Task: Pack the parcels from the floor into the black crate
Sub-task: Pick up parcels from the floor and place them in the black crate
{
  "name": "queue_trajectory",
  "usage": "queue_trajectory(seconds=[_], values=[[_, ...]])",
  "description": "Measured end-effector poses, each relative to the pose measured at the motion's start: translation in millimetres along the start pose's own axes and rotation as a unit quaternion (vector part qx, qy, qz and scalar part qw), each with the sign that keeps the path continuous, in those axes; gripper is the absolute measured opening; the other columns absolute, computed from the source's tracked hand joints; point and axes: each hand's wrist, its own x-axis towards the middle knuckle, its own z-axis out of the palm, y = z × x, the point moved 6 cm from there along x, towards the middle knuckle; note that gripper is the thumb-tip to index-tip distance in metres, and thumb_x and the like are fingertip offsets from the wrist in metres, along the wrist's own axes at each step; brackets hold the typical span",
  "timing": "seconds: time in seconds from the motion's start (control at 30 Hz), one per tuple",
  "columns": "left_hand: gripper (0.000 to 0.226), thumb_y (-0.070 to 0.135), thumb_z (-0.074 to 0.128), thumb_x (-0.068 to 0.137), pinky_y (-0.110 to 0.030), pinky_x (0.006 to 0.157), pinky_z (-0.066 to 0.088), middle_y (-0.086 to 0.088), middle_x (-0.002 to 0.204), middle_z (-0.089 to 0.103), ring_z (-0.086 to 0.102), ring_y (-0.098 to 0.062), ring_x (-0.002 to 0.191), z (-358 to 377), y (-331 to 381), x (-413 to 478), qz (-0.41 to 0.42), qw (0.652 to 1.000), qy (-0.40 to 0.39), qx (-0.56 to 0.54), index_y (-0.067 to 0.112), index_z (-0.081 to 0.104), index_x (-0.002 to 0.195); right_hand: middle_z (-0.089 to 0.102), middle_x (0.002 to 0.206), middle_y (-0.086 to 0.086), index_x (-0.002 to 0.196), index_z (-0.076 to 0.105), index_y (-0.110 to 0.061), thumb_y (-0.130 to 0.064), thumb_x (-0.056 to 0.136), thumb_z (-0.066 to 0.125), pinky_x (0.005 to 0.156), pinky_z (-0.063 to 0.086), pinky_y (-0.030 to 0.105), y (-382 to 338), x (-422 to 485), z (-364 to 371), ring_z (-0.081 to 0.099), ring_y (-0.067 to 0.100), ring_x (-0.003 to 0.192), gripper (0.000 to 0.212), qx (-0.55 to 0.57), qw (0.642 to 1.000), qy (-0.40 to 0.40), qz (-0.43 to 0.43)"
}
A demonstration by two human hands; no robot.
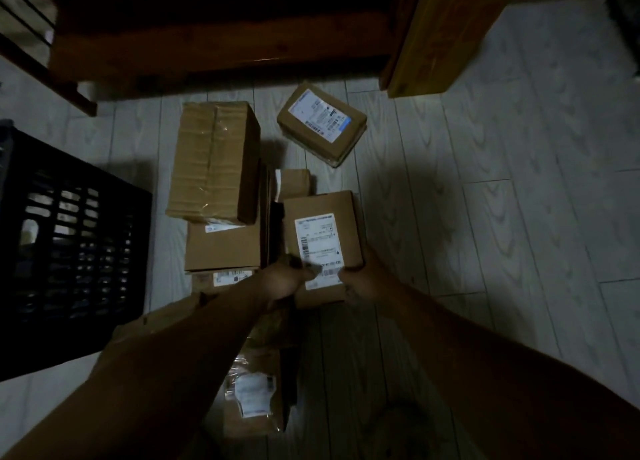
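Gripping the near edge of a labelled parcel (322,227), both hands are busy with the same box. The left hand (282,281) is curled round its near-left corner and the right hand (360,276) round its near-right corner, with the fingers closed on the cardboard. The light is dim and the hands are blurred, so I cannot make out how each finger lies. Nor can I tell whether the box is already clear of the floor (485,217) or still resting against the flat cartons (221,248) beside it.

The parcel sits straight ahead of the person, label up. Its slightly longer side runs away from the hands towards the wooden furniture (207,43) at the far end. The white label's long side runs the same way.

What matters for the next move is the black crate (76,244). It stands on the floor well off to the person's left, its slatted wall facing the pile, and the left hand is the nearer one to it. To my eye the box must swing left past the tall taped carton (211,161) and the flat ones, probably without turning.

More parcels wait on the floor. A small labelled one (322,121) lies askew farther off, and a plastic-wrapped one (252,387) lies under the person's forearms.
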Motion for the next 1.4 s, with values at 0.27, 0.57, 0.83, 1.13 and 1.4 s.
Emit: queue_trajectory(seconds=[0.27,0.57,0.83,1.13,1.4], values=[[0.078,0.006,0.062,0.085,-0.048,0.086,0.053,-0.006,0.124,0.058,0.061,-0.026,0.106,13.6,40.8,-64.5,0.060,0.996,0.048,-0.034,0.029,0.017,0.143,0.048,0.135,0.007,0.142,0.024,-0.021,-0.002,0.082,0.064,0.059,0.046,0.015,-33.2,-73.9,-28.3,0.054,0.027,0.117,0.074,0.045,0.992,0.111,-0.030],[0.073,0.002,0.056,0.087,-0.051,0.077,0.056,-0.003,0.116,0.051,0.059,-0.030,0.102,-17.6,159.0,-289.4,0.130,0.988,0.077,-0.031,0.041,0.023,0.140,0.050,0.110,-0.012,0.133,0.033,-0.029,-0.011,0.084,0.067,0.062,0.049,0.014,-192.3,-284.9,-59.1,0.054,0.010,0.099,0.062,0.055,0.978,0.144,-0.139],[0.068,0.002,0.052,0.089,-0.033,0.058,0.059,0.003,0.105,0.059,0.068,-0.017,0.078,-82.5,255.5,-494.7,0.216,0.973,0.080,-0.010,0.045,0.028,0.136,0.049,0.135,0.004,0.139,0.030,-0.026,-0.014,0.085,0.067,0.096,0.048,0.049,-340.6,-469.4,-35.9,0.049,0.025,0.122,0.066,0.088,0.958,0.165,-0.218],[0.070,0.003,0.055,0.086,-0.036,0.066,0.058,0.003,0.099,0.061,0.065,-0.021,0.087,-127.4,310.5,-650.2,0.294,0.945,0.144,0.001,0.043,0.032,0.138,0.054,0.110,-0.011,0.142,0.027,-0.030,-0.015,0.083,0.068,0.089,0.051,0.037,-447.6,-595.6,-22.1,0.055,0.014,0.108,0.073,0.034,0.933,0.183,-0.307],[0.062,0.005,0.055,0.085,-0.037,0.068,0.058,0.000,0.115,0.058,0.064,-0.025,0.097,-148.0,307.4,-756.3,0.279,0.946,0.148,0.069,0.044,0.042,0.131,0.049,0.124,-0.004,0.149,0.016,-0.030,-0.016,0.080,0.071,0.082,0.046,0.029,-502.4,-669.1,-39.3,0.051,0.013,0.108,0.089,0.092,0.915,0.184,-0.347]])
